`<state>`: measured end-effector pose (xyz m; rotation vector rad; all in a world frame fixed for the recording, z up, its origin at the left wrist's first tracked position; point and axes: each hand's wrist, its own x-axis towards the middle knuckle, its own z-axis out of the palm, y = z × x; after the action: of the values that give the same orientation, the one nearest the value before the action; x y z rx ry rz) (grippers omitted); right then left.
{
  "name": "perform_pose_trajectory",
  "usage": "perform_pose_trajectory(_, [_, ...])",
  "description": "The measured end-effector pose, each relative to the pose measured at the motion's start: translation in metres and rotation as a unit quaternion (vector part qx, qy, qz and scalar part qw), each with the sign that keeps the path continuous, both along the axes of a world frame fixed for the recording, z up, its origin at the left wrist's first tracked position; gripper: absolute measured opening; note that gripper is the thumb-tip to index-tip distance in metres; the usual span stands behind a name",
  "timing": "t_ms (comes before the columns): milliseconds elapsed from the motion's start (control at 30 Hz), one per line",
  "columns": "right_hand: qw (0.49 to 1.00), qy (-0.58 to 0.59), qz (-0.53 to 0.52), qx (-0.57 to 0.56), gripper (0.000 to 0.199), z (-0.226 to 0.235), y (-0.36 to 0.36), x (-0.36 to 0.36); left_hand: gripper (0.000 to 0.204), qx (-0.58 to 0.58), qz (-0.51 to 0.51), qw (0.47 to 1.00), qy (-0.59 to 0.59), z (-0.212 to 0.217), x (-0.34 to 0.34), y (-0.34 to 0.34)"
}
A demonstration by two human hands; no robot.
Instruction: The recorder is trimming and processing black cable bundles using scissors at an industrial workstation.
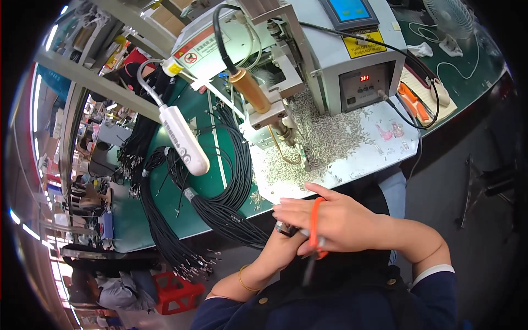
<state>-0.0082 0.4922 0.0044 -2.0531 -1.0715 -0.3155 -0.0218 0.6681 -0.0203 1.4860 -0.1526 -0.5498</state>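
Observation:
My right hand (344, 223) lies across my left hand (283, 245), close to the front edge of the machine's white plate. An orange handle loop (316, 220) goes round the fingers of the right hand. It seems to belong to scissors, whose dark lower end is blurred by motion. Under the right fingers, a small dark piece with a shiny end (286, 228) shows at my left hand; its kind is unclear. The left fingers are mostly covered. Ahead of the hands, many small silvery pieces (335, 135) lie strewn over the white plate (330, 179) beneath a soldering head (283, 129).
Bundles of black cables (220, 214) lie on the green table (129, 220) and hang past its edge. A white lamp (184, 143) hangs above them. The grey control box (357, 77) stands behind, with orange-handled tools (412, 102) beside it. A red stool (176, 291) is at lower left.

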Motion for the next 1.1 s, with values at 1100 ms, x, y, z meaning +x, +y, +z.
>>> perform_pose_trajectory(1100, [0.964,0.098,-0.228,0.098,0.022,-0.051,-0.001,0.011,0.012,0.138,0.017,0.981,-0.132,0.006,0.05,0.01])
